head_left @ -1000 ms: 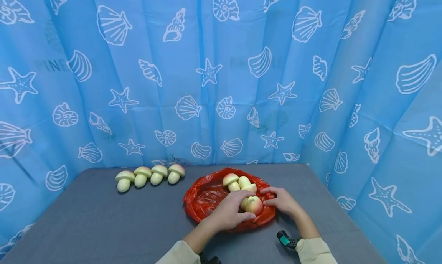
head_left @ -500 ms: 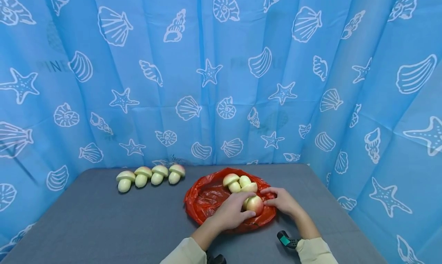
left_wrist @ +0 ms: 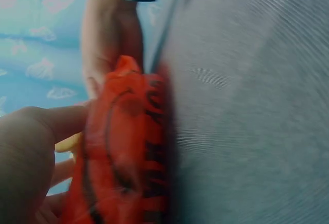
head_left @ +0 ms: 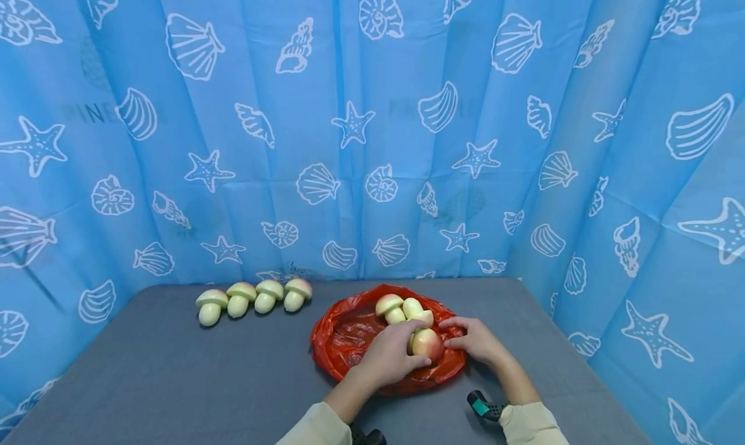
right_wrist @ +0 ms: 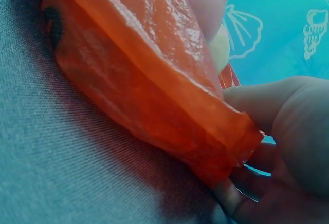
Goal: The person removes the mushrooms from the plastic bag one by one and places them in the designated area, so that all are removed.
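Note:
A red plastic bag (head_left: 333, 332) lies on the table with its mouth spread wide. Inside its right half are several pale mushrooms, among them an upright one (head_left: 389, 308) at the back. My left hand (head_left: 387, 358) reaches into the bag and holds a mushroom with a pink-flushed cap (head_left: 427, 345), thumb in front and fingers behind; its stem is mostly hidden. At the bag's right rim my right hand (head_left: 477, 340) grips the plastic; the right wrist view shows the bag's edge (right_wrist: 241, 136) between thumb and fingers. Black print marks the bag's outer side (left_wrist: 123, 147) in the left wrist view.
Several more mushrooms (head_left: 267, 295) stand in a row on the grey table (head_left: 204, 380) at the back left. A blue curtain (head_left: 349, 193) with white shell prints hangs behind the table and along its right side. Black wrist devices (head_left: 484, 407) sit on both wrists.
My left hand has shifted slightly to the right over the bag. The mushroom in it has turned a little, so less of its stem shows. My right hand has stayed at the rim.

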Available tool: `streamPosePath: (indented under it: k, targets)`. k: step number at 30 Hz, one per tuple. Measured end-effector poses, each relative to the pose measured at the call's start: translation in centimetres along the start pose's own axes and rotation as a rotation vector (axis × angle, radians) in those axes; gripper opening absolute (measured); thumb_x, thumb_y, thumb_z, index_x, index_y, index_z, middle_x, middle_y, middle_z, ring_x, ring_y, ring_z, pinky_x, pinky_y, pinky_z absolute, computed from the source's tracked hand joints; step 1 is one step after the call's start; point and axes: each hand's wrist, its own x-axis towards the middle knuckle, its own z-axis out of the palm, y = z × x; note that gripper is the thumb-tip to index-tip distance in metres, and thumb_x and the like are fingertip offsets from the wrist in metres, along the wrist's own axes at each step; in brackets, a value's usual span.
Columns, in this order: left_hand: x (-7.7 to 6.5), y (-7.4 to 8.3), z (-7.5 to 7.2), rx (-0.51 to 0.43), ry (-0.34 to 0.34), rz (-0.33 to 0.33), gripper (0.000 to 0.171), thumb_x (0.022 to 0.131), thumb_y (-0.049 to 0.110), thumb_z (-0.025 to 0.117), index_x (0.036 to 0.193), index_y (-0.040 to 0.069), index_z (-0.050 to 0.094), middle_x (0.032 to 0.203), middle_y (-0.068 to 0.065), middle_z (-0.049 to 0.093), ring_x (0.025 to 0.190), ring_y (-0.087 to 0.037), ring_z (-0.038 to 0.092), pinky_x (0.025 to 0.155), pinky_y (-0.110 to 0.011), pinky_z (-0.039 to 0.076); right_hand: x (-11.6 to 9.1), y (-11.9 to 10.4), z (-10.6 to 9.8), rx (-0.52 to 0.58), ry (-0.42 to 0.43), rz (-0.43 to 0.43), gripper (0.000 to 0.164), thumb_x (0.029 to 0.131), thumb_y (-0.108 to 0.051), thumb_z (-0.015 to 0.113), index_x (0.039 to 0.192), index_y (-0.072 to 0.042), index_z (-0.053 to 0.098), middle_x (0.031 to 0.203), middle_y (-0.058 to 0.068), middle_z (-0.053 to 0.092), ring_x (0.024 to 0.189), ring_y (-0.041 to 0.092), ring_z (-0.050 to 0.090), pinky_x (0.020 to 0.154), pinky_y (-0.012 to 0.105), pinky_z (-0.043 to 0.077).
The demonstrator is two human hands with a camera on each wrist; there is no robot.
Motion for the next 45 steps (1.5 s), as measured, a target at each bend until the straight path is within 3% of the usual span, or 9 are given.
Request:
streamPosePath:
  k: [8, 15, 24, 29, 35, 41, 45]
  targets:
    - [-0.6, -0.1, -2.9, -0.138, 0.109, -0.024, 0.06, 0.082, 0.047, 0.075, 0.134, 0.025, 0.055, 0.125, 0.008, 0.059, 0.108, -0.014, 0.056, 0.092, -0.043, 0.048, 0.1, -0.1, -0.1, 0.002, 0.002, -0.004, 0.03, 0.084, -0.005, 0.072, 0.114, -0.006, 0.07, 0.126, 0.022, 0.058, 0.116, 0.041, 0.05, 0.096, 0.058, 0.041]
    - [-1.7, -1.1, -4.1, -0.269, 0.224, -0.034, 0.06, 0.084, 0.05, 0.072, 0.133, 0.024, 0.054, 0.12, 0.008, 0.061, 0.102, -0.011, 0.057, 0.086, -0.036, 0.052, 0.1, -0.1, 0.1, -0.01, -0.012, -0.002, 0.031, 0.084, -0.006, 0.073, 0.115, -0.006, 0.069, 0.127, 0.023, 0.057, 0.116, 0.042, 0.049, 0.095, 0.059, 0.041]
    - [-2.9, -2.5, -5.7, -0.575, 0.432, -0.014, 0.048, 0.089, 0.026, 0.073, 0.129, 0.007, 0.055, 0.114, -0.008, 0.067, 0.1, -0.022, 0.063, 0.08, -0.034, 0.054, 0.2, 0.3, 0.1, -0.015, -0.011, 0.001, 0.03, 0.084, -0.005, 0.073, 0.113, -0.006, 0.07, 0.127, 0.023, 0.057, 0.117, 0.041, 0.049, 0.097, 0.058, 0.04]
    - [-3.5, -3.8, -7.0, -0.671, 0.514, -0.084, 0.048, 0.091, 0.013, 0.069, 0.133, 0.0, 0.05, 0.111, -0.017, 0.068, 0.099, -0.03, 0.064, 0.076, -0.031, 0.053, 0.2, 0.2, 0.1, -0.007, -0.013, -0.007, 0.03, 0.083, -0.005, 0.073, 0.113, -0.005, 0.07, 0.126, 0.023, 0.057, 0.116, 0.041, 0.05, 0.096, 0.058, 0.041]
    - [-4.5, -5.8, -8.0, -0.671, 0.562, -0.201, 0.056, 0.094, 0.021, 0.066, 0.143, 0.005, 0.043, 0.103, -0.012, 0.068, 0.094, -0.022, 0.063, 0.074, -0.026, 0.051, 0.2, 0.2, -0.1, -0.012, 0.0, -0.012, 0.03, 0.083, -0.004, 0.074, 0.113, -0.004, 0.07, 0.126, 0.024, 0.057, 0.116, 0.041, 0.05, 0.094, 0.056, 0.043]
    - [-5.9, -6.7, -9.4, -0.707, 0.586, -0.286, 0.052, 0.099, 0.025, 0.059, 0.144, 0.005, 0.044, 0.133, -0.02, 0.054, 0.118, -0.031, 0.054, 0.093, -0.04, 0.047, 0.2, 0.2, 0.0, -0.029, -0.013, -0.022, 0.031, 0.083, -0.005, 0.074, 0.113, -0.005, 0.07, 0.126, 0.024, 0.057, 0.115, 0.042, 0.05, 0.094, 0.057, 0.043]
    - [-6.6, -7.7, -9.8, -0.749, 0.599, -0.306, 0.05, 0.101, 0.024, 0.054, 0.144, 0.0, 0.043, 0.138, -0.021, 0.051, 0.122, -0.028, 0.051, 0.095, -0.035, 0.045, 0.2, 0.1, 0.1, -0.023, -0.015, -0.012, 0.031, 0.083, -0.005, 0.074, 0.114, -0.005, 0.069, 0.126, 0.024, 0.057, 0.115, 0.042, 0.05, 0.093, 0.057, 0.044]
